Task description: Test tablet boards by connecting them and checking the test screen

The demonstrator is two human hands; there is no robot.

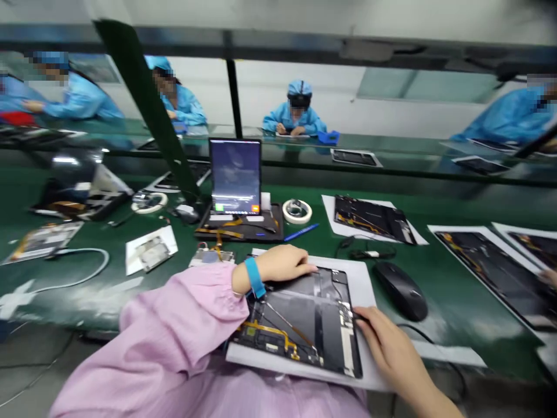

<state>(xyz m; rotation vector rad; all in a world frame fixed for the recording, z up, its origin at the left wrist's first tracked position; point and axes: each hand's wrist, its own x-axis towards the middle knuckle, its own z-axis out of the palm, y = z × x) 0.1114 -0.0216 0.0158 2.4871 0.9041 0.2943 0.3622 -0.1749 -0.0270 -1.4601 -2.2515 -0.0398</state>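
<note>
An opened tablet (304, 322) with black panels and orange flex cables lies on a white sheet (363, 284) at the near edge of the green bench. My left hand (285, 262), in a pink sleeve with a blue wristband, rests flat on the tablet's far edge, fingers stretched out. My right hand (385, 339) lies at the tablet's right edge, fingertips touching its side, fingers pressed together; whether they pinch anything is hidden.
A black mouse (400, 290) sits right of the tablet. Behind stand a lit screen (235, 175) on a black tray, two tape rolls (297, 211), a blue pen (300, 232). More opened tablets (372, 217) lie at the right. Workers in blue sit opposite.
</note>
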